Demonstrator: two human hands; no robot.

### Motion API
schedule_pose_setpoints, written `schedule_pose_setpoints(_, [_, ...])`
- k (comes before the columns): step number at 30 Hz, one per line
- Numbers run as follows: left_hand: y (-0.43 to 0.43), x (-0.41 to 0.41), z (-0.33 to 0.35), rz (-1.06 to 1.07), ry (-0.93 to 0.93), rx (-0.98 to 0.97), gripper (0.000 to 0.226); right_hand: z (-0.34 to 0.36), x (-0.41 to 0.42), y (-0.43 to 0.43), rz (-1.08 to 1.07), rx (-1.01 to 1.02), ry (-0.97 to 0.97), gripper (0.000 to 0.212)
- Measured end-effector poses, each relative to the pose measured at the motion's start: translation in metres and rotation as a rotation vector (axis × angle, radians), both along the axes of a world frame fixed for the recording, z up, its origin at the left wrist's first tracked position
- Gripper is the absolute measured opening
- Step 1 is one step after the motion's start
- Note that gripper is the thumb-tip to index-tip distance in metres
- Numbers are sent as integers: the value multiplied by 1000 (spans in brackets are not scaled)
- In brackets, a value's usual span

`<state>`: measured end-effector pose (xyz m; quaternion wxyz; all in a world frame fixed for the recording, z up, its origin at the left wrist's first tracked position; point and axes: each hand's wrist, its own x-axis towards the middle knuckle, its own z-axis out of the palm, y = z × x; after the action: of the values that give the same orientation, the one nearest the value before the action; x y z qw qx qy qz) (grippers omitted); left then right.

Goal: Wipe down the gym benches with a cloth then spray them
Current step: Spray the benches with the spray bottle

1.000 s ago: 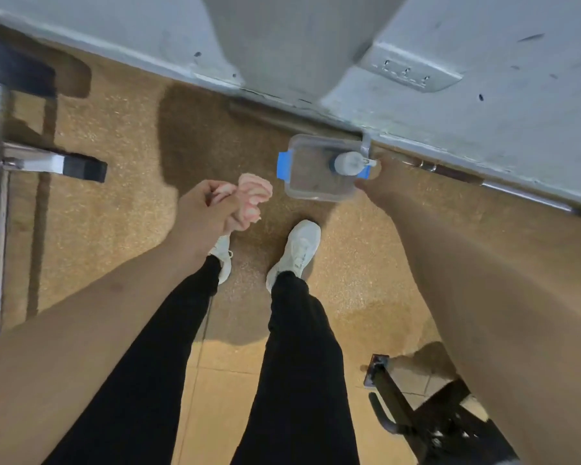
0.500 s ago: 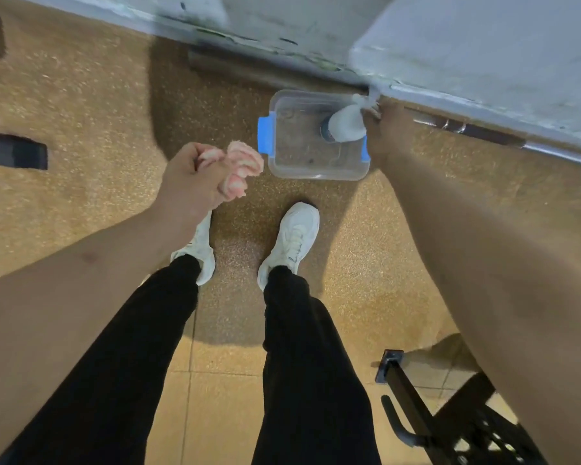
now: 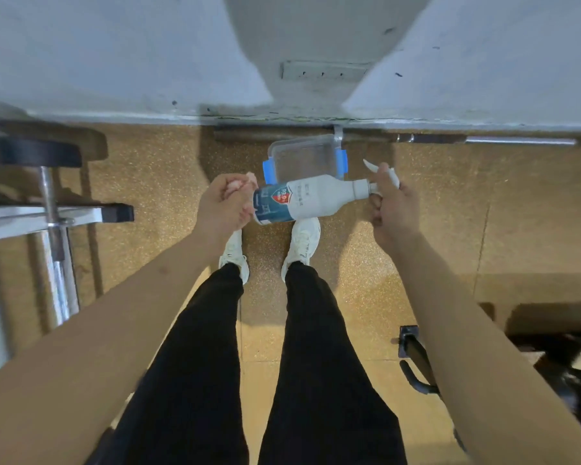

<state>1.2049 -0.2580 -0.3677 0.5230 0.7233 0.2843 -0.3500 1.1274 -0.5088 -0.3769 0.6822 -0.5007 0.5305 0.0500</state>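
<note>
Speckled tan floor (image 3: 433, 229) meets a pale grey wall (image 3: 114, 62) at the 12 o'clock side of my view.

On my feed, the right hand (image 3: 394, 209) grips the white trigger head of the spray bottle (image 3: 302, 199), with the fingers curled round the neck. The bottle hangs almost horizontal in the air above the feet. Its nozzle is at the 3 o'clock end and its base, with a blue label, points to 9 o'clock.

The left hand (image 3: 222, 206) is closed in a fist round a pink cloth (image 3: 245, 182), and only a small part of the cloth shows above the knuckles. The base of the bottle is just beside this hand. I cannot tell if they touch.

Behind the bottle, toward 12 o'clock, a clear plastic container (image 3: 302, 159) with blue clips stands on the floor close to the wall. Below the bottle, toward 6 o'clock, I see two white shoes (image 3: 302, 243) and black trousers (image 3: 319, 347).

A chrome rack (image 3: 52, 229) with a dark weight plate (image 3: 37, 152) stands at 9 o'clock. A steel bar (image 3: 483, 140) lies along the foot of the wall at 2 o'clock. A black metal frame (image 3: 416, 357) is on the floor at 4 o'clock, partly hidden by the right forearm.
</note>
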Motion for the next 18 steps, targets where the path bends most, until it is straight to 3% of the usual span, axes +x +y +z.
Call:
schedule_pose_setpoints(4, [3, -6, 77, -210, -43, -116, 33, 88, -24, 10, -140, 103, -54, 37])
schedule_pose_setpoints(9, [19, -16, 153, -742, -149, -176, 74, 176, -42, 14, -227, 89, -138, 42])
schedule_pose_setpoints(12, [15, -23, 199, -856, -208, -208, 73, 228, -55, 27, -355, 29, -221, 35])
schedule_pose_setpoints(15, [9, -33, 238, -857, -195, -327, 65, 278, -76, 44, -433, -194, -290, 19])
schedule_pose_setpoints(18, [0, -47, 270, -908, -125, -455, 66, 320, -95, 61, -476, -283, -340, 25])
